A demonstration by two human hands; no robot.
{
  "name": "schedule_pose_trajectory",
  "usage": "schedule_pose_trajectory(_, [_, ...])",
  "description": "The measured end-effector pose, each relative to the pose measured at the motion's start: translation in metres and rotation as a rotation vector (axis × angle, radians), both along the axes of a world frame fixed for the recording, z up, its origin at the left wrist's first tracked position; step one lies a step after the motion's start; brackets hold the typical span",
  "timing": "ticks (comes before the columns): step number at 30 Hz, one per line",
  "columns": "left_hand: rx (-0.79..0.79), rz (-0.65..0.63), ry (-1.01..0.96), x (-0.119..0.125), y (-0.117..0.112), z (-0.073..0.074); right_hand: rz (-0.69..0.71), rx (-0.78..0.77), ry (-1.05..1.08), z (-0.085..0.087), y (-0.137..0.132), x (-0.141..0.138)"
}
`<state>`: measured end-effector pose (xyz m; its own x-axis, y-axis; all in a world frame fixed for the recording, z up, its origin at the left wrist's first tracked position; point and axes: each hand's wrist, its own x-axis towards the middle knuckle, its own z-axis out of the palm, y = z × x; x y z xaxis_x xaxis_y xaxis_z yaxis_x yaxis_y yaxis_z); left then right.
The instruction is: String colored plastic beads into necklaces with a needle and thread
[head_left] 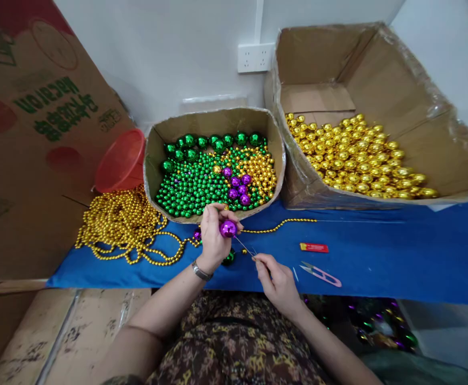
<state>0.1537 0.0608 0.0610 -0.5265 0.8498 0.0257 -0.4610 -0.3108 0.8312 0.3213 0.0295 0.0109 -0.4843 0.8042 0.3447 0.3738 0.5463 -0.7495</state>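
Observation:
My left hand (215, 235), with a watch at the wrist, grips a large shiny purple ball (228, 229) just in front of the middle box. In a pinch, my right hand (274, 278) holds a thin needle (242, 245) that runs from the purple ball toward my fingertips. Thread shows near those fingertips. Below the ball, a green ball (228, 258) and a small gold bead (244, 251) lie on the blue cloth (370, 251). Another purple ball (197, 234) is left of my left hand, beside a gold bead chain (282, 224) that passes partly behind the hand.
A cardboard box (149, 176) holds green, gold and purple beads; a larger box (414, 80) holds gold balls. Gold bead strands (117, 224) lie by a red basket (122, 163). Right of my hands are pink thread snips (322, 274) and a red lighter-like item (314, 247).

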Motion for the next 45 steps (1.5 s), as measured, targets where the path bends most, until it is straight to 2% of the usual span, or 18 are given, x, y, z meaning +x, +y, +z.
schedule_pose_trajectory(5, [0.066, 0.045, 0.046, -0.001, -0.001, -0.002, 0.014, -0.002, 0.012, -0.003, 0.000, -0.002])
schedule_pose_trajectory(11, [0.083, 0.040, 0.090, 0.000, -0.005, -0.003, -0.014, 0.075, 0.021, -0.007, 0.001, -0.001])
schedule_pose_trajectory(18, [0.078, 0.034, 0.076, 0.000, -0.004, 0.000, 0.014, 0.023, 0.041, -0.007, -0.001, -0.002])
schedule_pose_trajectory(23, [0.066, 0.029, 0.092, 0.004, -0.009, -0.002, 0.024, 0.006, 0.047, -0.004, 0.000, -0.004])
schedule_pose_trajectory(26, [0.045, -0.011, 0.091, 0.006, -0.010, -0.002, 0.037, -0.004, 0.048, -0.001, 0.001, -0.006])
schedule_pose_trajectory(30, [0.011, -0.088, -0.055, -0.005, -0.003, 0.003, 0.003, 0.001, 0.025, 0.005, 0.006, -0.002])
schedule_pose_trajectory(36, [-0.134, -0.268, -0.332, -0.031, 0.004, 0.007, -0.027, 0.100, -0.016, 0.011, 0.014, 0.005])
schedule_pose_trajectory(40, [-0.171, -0.321, -0.431, -0.031, 0.001, 0.007, -0.027, 0.108, -0.046, 0.013, 0.013, 0.003])
schedule_pose_trajectory(45, [-0.183, -0.329, -0.449, -0.028, -0.001, 0.008, -0.011, 0.105, -0.055, 0.012, 0.012, 0.002])
